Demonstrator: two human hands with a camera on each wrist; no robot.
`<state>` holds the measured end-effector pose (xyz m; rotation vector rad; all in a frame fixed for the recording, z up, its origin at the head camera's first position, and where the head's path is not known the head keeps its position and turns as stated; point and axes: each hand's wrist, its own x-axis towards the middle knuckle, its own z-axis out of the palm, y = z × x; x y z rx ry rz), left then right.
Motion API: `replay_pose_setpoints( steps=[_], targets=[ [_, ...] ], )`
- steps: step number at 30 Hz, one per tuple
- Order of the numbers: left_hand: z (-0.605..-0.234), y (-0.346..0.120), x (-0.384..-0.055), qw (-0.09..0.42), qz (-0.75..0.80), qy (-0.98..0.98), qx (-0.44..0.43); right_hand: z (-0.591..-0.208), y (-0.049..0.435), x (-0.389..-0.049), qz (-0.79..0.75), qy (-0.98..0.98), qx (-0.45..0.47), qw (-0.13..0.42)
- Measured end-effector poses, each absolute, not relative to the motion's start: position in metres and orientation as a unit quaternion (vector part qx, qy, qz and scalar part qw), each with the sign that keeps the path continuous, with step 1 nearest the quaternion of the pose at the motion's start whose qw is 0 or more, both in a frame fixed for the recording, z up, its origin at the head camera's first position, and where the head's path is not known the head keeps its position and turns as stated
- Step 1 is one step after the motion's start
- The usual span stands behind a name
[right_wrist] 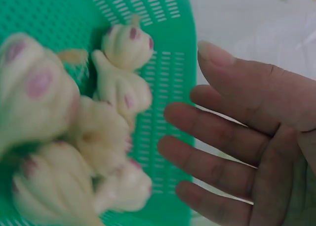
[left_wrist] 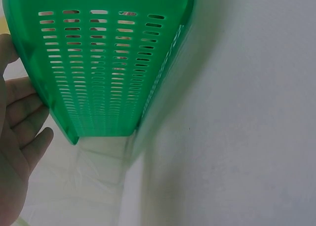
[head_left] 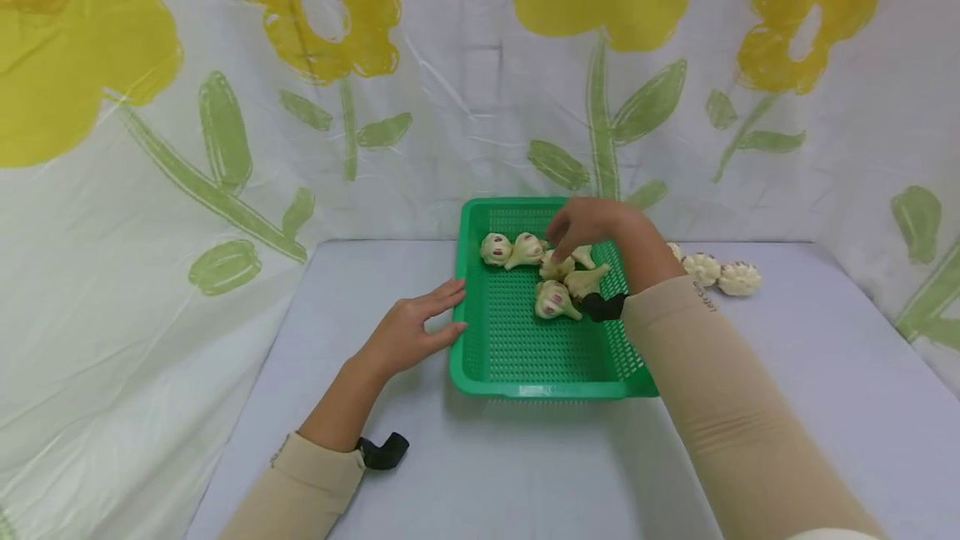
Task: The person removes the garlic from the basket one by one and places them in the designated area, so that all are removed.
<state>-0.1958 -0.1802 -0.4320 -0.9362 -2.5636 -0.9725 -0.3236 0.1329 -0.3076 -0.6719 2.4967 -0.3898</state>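
A green plastic basket (head_left: 510, 348) stands on the table with several garlic bulbs (head_left: 553, 300) grouped toward its back and right. My left hand (head_left: 408, 332) rests its fingertips on the basket's left rim, fingers fairly straight; the left wrist view shows those fingers (left_wrist: 30, 114) along the outside of the rim. Above the bulbs, my right hand (head_left: 585, 227) reaches in over the basket's back right part. The right wrist view shows its fingers (right_wrist: 212, 161) spread and relaxed with nothing in them, beside the bulbs (right_wrist: 121, 92), which are pale with purple patches.
To the right of the basket, several more garlic bulbs (head_left: 738, 278) lie in a row on the white table (head_left: 795, 373), partly hidden by my right arm. A white curtain with painted yellow flowers (head_left: 420, 148) hangs behind the table.
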Motion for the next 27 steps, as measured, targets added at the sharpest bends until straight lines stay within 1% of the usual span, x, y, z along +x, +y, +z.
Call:
replay_pose_setpoints(
  steps=[3, 8, 13, 18, 27],
  targets=[
    [-0.433, -0.179, -0.196, 0.12, -0.329, -0.88, -0.321, -0.323, 0.134, -0.323, -0.192, 0.913, -0.237, 0.271],
    [-0.433, -0.177, -0.197, 0.119, -0.327, -0.88, -0.325, -0.35, 0.138, -0.322, -0.279, 0.895, -0.223, 0.266],
    [-0.433, -0.177, -0.196, 0.118, -0.33, -0.879, -0.324, -0.365, 0.143, -0.322, -0.341, 0.873, -0.21, 0.278],
    [-0.431, -0.178, -0.194, 0.119, -0.33, -0.879, -0.323, -0.373, 0.146, -0.323, -0.357, 0.859, -0.21, 0.301],
    [-0.431, -0.18, -0.196, 0.12, -0.331, -0.879, -0.322, -0.373, 0.151, -0.326, -0.374, 0.854, -0.216, 0.29]
  ],
)
